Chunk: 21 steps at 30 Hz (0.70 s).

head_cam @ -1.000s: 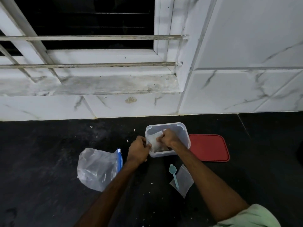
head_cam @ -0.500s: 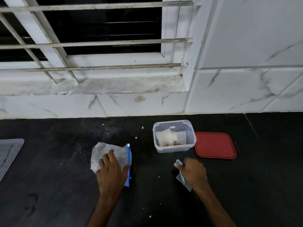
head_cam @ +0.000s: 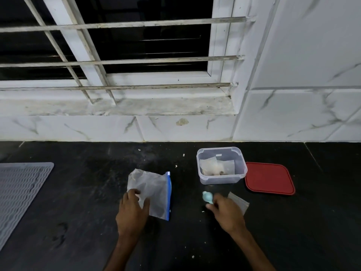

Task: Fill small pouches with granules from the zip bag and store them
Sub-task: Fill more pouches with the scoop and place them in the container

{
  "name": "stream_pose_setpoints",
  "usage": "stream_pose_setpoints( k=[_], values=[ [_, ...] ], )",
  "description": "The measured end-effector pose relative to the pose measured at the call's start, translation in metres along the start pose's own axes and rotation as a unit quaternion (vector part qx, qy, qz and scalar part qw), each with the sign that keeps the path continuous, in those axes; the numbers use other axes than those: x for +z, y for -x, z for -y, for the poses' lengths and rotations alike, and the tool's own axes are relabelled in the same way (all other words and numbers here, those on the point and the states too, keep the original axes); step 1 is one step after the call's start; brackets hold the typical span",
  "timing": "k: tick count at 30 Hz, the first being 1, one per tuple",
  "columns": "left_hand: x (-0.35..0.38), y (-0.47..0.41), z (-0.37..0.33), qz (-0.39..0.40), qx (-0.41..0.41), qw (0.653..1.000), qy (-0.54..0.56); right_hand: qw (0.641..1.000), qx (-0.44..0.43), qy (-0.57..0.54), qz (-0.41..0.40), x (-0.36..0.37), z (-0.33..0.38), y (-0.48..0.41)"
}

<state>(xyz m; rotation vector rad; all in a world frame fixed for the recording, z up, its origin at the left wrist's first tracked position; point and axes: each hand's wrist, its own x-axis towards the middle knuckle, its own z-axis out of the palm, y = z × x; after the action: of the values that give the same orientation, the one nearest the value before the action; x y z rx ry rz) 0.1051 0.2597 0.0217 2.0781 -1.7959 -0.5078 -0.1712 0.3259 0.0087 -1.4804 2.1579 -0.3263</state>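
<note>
Blue-edged zip bag [head_cam: 150, 194] under left hand [head_cam: 132, 212], spoon [head_cam: 207, 197] perhaps gripped

I see the left hand [head_cam: 132, 212] resting on the zip bag [head_cam: 154, 192], flat on the dark counter [head_cam: 78, 231]. The right hand [head_cam: 227, 214] pinches a small blue scoop [head_cam: 207, 197] beside an empty pouch [head_cam: 239, 202]. Filled pouches [head_cam: 216, 166] sit in the clear tub [head_cam: 222, 178], its red lid [head_cam: 269, 178] just beside it

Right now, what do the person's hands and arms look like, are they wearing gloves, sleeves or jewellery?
Both are bare. The left hand and the right hand wear no gloves, and no ring, watch or bracelet shows. Both forearms are uncovered down to the bottom edge of the picture, with no sleeve in view.
</note>
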Motion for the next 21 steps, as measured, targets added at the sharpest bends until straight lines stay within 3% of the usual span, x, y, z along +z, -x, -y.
stream_pose_setpoints(
  k=[2, 4, 7, 10, 13, 16, 21],
  values=[
    [0.008, -0.005, 0.008, -0.022, -0.039, 0.997, 0.067, 0.985, -0.007, -0.151, 0.078, 0.003, 0.028, 0.002],
    [0.015, -0.020, 0.029, -0.019, -0.119, 0.985, 0.124, 0.937, 0.018, -0.306, 0.168, 0.011, 0.057, -0.003],
    [0.019, -0.050, 0.064, 0.002, -0.219, 0.959, 0.180, 0.883, 0.042, -0.413, 0.222, 0.029, 0.082, -0.021],
    [0.010, -0.059, 0.068, 0.066, -0.161, 0.964, 0.203, 0.865, 0.048, -0.446, 0.225, 0.044, 0.096, -0.036],
    [-0.003, -0.059, 0.057, 0.152, -0.140, 0.947, 0.247, 0.842, 0.061, -0.492, 0.214, 0.056, 0.105, -0.045],
    [-0.004, -0.062, 0.057, 0.188, -0.136, 0.939, 0.255, 0.861, 0.068, -0.475, 0.168, 0.062, 0.104, -0.047],
    [-0.001, -0.054, 0.059, 0.140, -0.133, 0.936, 0.295, 0.902, 0.054, -0.424, 0.064, 0.047, 0.082, -0.054]
  ],
)
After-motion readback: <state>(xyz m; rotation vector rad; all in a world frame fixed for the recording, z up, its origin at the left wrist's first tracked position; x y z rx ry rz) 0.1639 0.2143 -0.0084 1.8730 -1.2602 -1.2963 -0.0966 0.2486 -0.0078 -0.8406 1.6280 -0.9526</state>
